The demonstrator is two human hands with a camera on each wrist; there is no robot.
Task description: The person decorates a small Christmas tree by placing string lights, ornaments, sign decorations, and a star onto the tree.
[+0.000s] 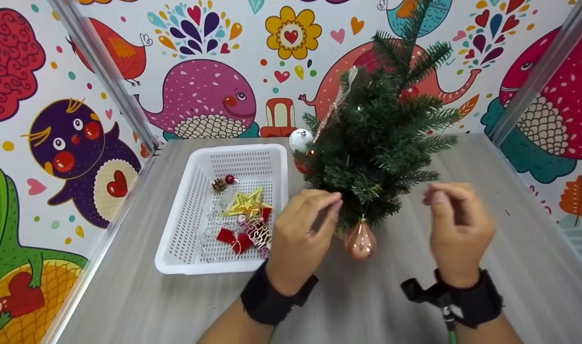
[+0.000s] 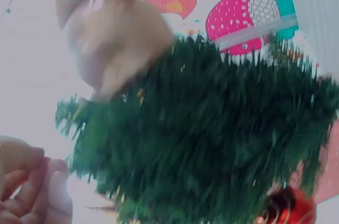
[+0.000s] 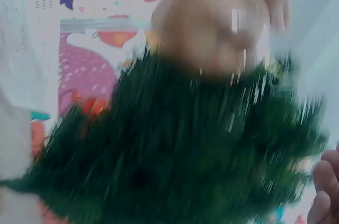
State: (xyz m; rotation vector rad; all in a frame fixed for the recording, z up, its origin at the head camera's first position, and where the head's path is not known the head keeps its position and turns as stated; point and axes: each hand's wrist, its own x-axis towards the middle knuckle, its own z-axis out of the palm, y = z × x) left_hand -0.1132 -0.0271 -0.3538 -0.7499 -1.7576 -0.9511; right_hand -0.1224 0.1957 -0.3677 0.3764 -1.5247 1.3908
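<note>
A small green artificial Christmas tree [image 1: 372,138] stands on the table. From its lower front branch hangs a shiny rose-gold teardrop ornament [image 1: 361,241], blurred in both wrist views. My left hand [image 1: 300,234] is just left of that ornament, thumb and fingers bent toward each other, with nothing visible between them. Off to the right, apart from the branches, my right hand [image 1: 463,234] has loosely curled fingers and no visible object. A white ball [image 1: 300,140], a red ball [image 2: 291,208] and a pale glittery ribbon [image 1: 336,102] are on the tree.
A white perforated plastic basket [image 1: 164,255] sits left of the tree. Inside lie gold stars [image 1: 248,204], a pinecone [image 1: 219,185], red bows [image 1: 233,240] and a Merry Christmas sign [image 1: 256,234]. Patterned walls [image 1: 210,95] with metal corner posts enclose the table.
</note>
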